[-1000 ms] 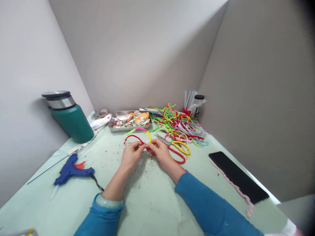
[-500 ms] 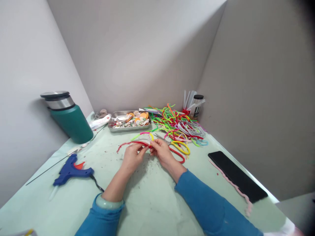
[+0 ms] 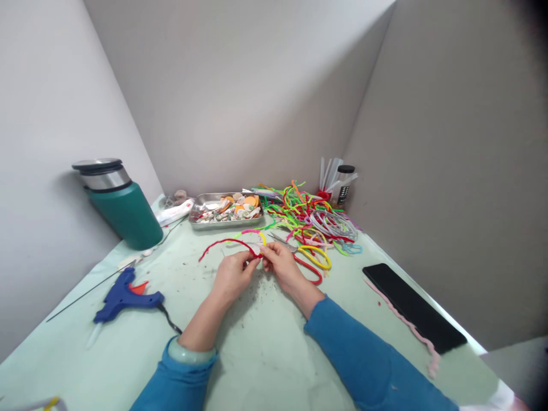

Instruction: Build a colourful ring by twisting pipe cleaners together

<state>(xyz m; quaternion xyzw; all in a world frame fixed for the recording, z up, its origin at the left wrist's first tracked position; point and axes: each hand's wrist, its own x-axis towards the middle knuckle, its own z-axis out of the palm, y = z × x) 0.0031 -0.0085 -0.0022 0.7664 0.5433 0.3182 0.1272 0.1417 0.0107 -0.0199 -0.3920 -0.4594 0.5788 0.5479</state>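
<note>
Pinching a red pipe cleaner (image 3: 222,244), both hands; it arcs leftward.

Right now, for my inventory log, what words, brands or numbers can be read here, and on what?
No text can be read.
Small bottle: dark printed marks, too blurred to read.
Pieces in the metal tray: print too small to read.
Green flask, blue glue gun, black phone: no text shows.
Red pipe cleaner pinched by left hand and right hand: none.
</note>
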